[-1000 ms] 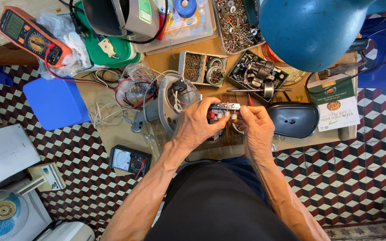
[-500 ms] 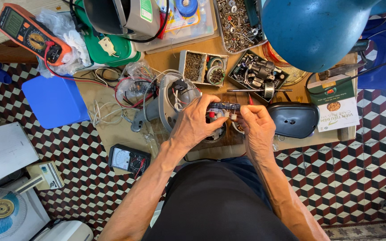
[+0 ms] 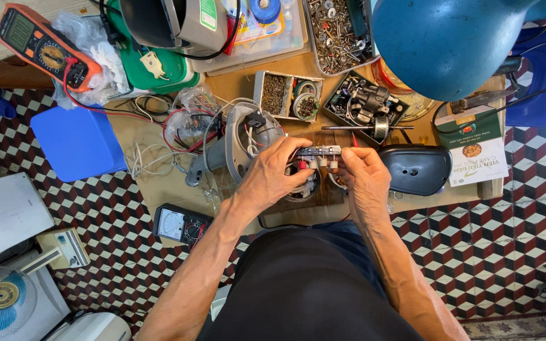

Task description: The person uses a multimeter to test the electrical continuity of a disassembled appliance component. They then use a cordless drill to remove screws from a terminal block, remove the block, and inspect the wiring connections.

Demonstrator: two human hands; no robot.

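Two bare hands, left (image 3: pixel 276 173) and right (image 3: pixel 364 177). Two multimeters: one orange handheld clamp meter (image 3: pixel 39 47) and one black analogue meter with a white dial (image 3: pixel 181 224). Three open trays of small metal parts (image 3: pixel 289 95). One blue plastic lid (image 3: pixel 77 142). One blue lamp shade (image 3: pixel 447 41).

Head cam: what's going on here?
A person sits at a cluttered workbench, holding a small switch block with pale buttons between both hands. The left hand grips its left end, the right hand its right end, above a wooden board. A grey fan housing with loose wires lies just left. An orange clamp meter and trays of screws sit around.
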